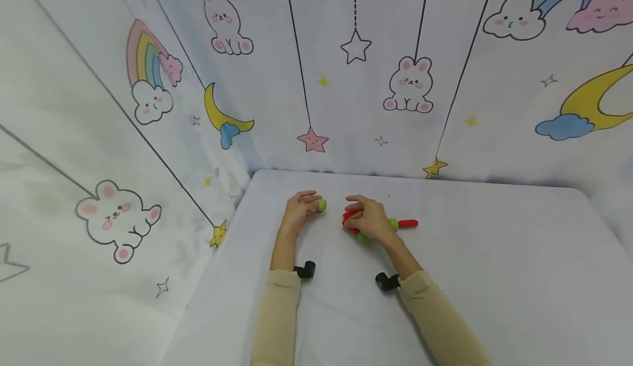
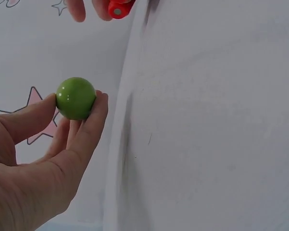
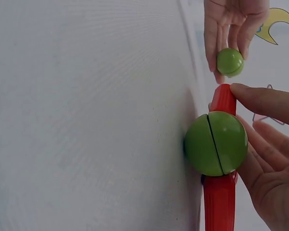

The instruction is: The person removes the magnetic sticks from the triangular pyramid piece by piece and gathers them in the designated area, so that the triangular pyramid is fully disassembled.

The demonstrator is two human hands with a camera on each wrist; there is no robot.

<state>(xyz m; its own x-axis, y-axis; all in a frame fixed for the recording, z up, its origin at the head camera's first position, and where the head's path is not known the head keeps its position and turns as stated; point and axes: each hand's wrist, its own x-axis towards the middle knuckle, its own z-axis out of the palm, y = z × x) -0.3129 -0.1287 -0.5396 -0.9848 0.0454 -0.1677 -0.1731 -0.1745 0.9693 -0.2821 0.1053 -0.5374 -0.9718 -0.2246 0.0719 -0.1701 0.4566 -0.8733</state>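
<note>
My left hand [image 1: 295, 215] pinches a glossy green ball [image 2: 75, 98] between thumb and fingers, with the far wall behind it in the left wrist view. Across a small gap, my right hand [image 1: 372, 218] grips a red stick [image 3: 224, 99] with thumb and fingertips. That stick meets a larger-looking green ball [image 3: 216, 143] with a dark seam, and another red stick [image 3: 219, 204] extends from the ball's other side. In the left wrist view, the end of a red stick [image 2: 118, 11] shows a round grey spot. My right hand hides part of these joined pieces in the head view.
Right of my right hand, a green ball [image 1: 393, 223] and a red stick [image 1: 408, 223] lie in line. A white cloth covers the table [image 1: 494, 267]. Printed curtains [image 1: 316, 96] rise behind it and on the left. Black wrist cameras [image 1: 387, 282] sit at both cuffs.
</note>
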